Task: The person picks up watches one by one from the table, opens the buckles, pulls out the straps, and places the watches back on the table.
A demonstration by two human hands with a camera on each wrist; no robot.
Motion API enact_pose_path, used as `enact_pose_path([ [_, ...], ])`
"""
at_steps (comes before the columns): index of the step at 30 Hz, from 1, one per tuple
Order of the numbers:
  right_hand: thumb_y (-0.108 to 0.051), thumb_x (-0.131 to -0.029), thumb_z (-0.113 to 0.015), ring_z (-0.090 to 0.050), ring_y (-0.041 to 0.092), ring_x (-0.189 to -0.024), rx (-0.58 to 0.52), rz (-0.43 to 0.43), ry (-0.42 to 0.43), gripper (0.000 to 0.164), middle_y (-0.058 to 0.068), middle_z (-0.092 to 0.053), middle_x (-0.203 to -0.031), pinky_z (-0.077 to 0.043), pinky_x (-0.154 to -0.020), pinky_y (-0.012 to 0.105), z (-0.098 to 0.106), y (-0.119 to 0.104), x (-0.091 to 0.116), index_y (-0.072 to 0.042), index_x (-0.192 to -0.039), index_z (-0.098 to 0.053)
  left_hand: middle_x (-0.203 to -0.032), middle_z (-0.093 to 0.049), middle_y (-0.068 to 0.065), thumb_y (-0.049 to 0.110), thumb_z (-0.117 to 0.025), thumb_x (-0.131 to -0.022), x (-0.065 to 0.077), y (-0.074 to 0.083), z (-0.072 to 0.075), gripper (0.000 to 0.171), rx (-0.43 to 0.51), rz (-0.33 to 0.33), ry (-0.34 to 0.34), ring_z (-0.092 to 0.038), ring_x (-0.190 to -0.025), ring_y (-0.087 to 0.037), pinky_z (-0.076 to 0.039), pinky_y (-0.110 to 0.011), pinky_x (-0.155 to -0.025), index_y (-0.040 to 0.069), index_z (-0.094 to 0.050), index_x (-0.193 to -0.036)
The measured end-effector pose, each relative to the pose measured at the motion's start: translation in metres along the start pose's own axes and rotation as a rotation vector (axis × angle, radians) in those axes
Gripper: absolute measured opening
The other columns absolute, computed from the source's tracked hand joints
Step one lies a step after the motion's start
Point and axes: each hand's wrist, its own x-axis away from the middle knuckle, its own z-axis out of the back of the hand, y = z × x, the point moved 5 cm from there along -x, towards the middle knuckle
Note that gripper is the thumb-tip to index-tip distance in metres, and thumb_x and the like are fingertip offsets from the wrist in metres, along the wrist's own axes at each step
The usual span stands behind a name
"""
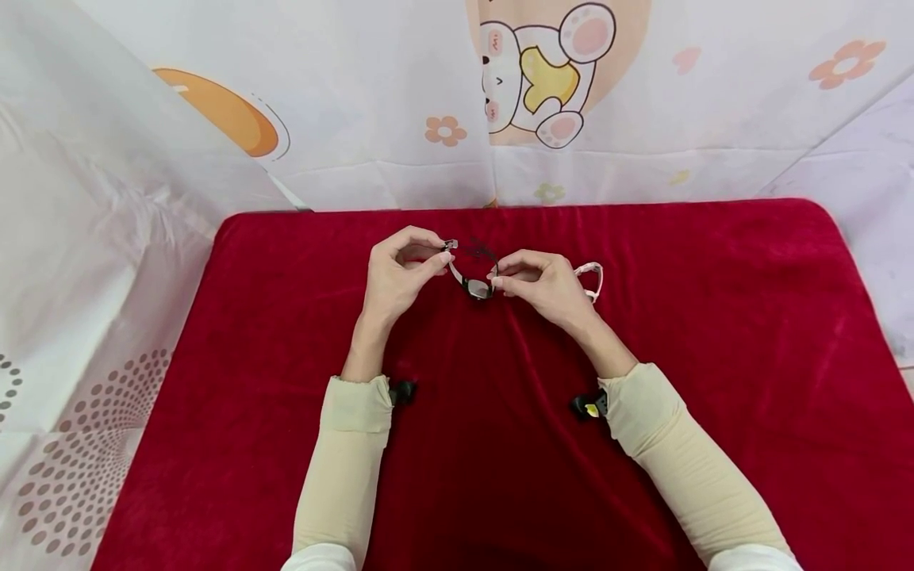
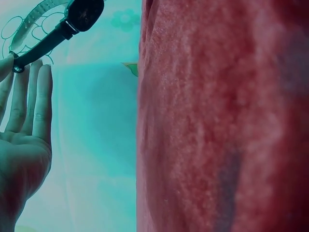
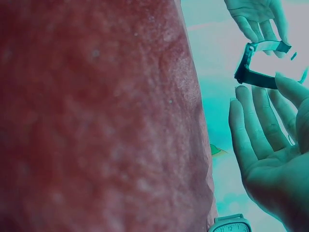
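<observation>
Cream fabric covers my forearms nearest me, my left sleeve (image 1: pixel 350 464) and my right sleeve (image 1: pixel 703 468) reaching up on either side toward the black watch (image 1: pixel 478 290). A small dark device (image 1: pixel 404 392) sits at the left cuff and a second dark device (image 1: pixel 589 406) at the right cuff, both nearer to me than the watch. Farther out, my left hand (image 1: pixel 397 274) is on the watch's left, thumb and fingers pinching the strap at its buckle (image 1: pixel 450 245). My right hand (image 1: pixel 540 287) is on the watch's right, pinching the other half of the strap close to the face; its remaining fingers stretch out quite straight in the right wrist view. Between my two hands, the watch is held up over the red cloth (image 1: pixel 286 333), its strap undone and curving. To the right of the watch, just past my right hand, stands a pale watch (image 1: pixel 600 279) with a looped strap; the right wrist view catches its numbered dial. Well beyond the black watch hangs a white curtain (image 1: pixel 357 95), printed with an orange flower (image 1: pixel 446 131) and a sideways cartoon animal (image 1: pixel 546 75).
</observation>
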Motion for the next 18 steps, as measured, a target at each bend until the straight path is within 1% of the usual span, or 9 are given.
enact_pose_path([
  [4,-0.012,-0.087,-0.078,-0.07,0.038,-0.086,-0.027,0.016,-0.001,0.022,0.013,-0.073,-0.096,-0.059,-0.076,0.039,-0.0003,-0.001,0.0004,0.0,-0.104,-0.071,-0.093,-0.069,-0.01,-0.008,-0.074,-0.084,0.0015,-0.0007,0.0026,0.016,0.023,0.007,0.006,-0.069,-0.075,-0.038,-0.061,-0.039,-0.068,-0.009,-0.066,-0.097],
  [9,-0.009,-0.087,-0.077,-0.07,0.039,-0.086,-0.048,0.038,0.006,0.021,0.012,-0.073,-0.094,-0.06,-0.074,0.036,0.0006,-0.0019,0.0002,0.002,-0.104,-0.07,-0.094,-0.069,-0.011,-0.007,-0.073,-0.085,0.0022,-0.0011,0.0048,0.015,0.023,0.008,0.006,-0.07,-0.077,-0.039,-0.061,-0.043,-0.066,-0.008,-0.066,-0.098],
  [12,-0.008,-0.088,-0.076,-0.069,0.041,-0.086,-0.058,0.058,0.006,0.023,0.012,-0.073,-0.094,-0.06,-0.074,0.036,0.0006,-0.0029,0.0,0.006,-0.106,-0.069,-0.096,-0.069,-0.011,-0.008,-0.072,-0.085,0.0026,-0.0014,0.0058,0.016,0.025,0.006,0.007,-0.071,-0.077,-0.034,-0.061,-0.042,-0.063,-0.009,-0.066,-0.099],
  [16,-0.007,-0.089,-0.075,-0.069,0.04,-0.085,-0.071,0.077,0.009,0.028,0.013,-0.073,-0.094,-0.06,-0.074,0.039,0.0002,-0.0047,-0.0002,0.01,-0.11,-0.066,-0.097,-0.069,-0.01,-0.009,-0.072,-0.085,0.0034,-0.001,0.008,0.016,0.017,0.0,0.017,-0.072,-0.075,-0.023,-0.06,-0.039,-0.061,-0.01,-0.066,-0.1],
  [18,-0.006,-0.089,-0.074,-0.071,0.035,-0.084,-0.079,0.08,0.014,0.03,0.014,-0.073,-0.095,-0.06,-0.074,0.04,0.0,-0.0053,-0.0005,0.009,-0.113,-0.065,-0.097,-0.07,-0.01,-0.008,-0.073,-0.085,0.0038,-0.0006,0.0094,0.017,0.017,-0.006,0.025,-0.071,-0.075,-0.025,-0.06,-0.038,-0.06,-0.01,-0.066,-0.101],
])
